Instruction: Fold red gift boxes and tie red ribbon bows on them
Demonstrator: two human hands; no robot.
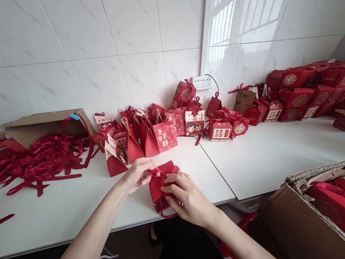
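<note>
Head camera: left hand and right hand, both pinching glossy red satin ribbon over small red paper bag, at white rectangular table's front edge.

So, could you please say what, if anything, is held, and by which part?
Shiny red ribbon: left part in the left hand, right part in the right hand.

Ribbons on table, left; boxes stacked right; bags between, before wall.
</note>
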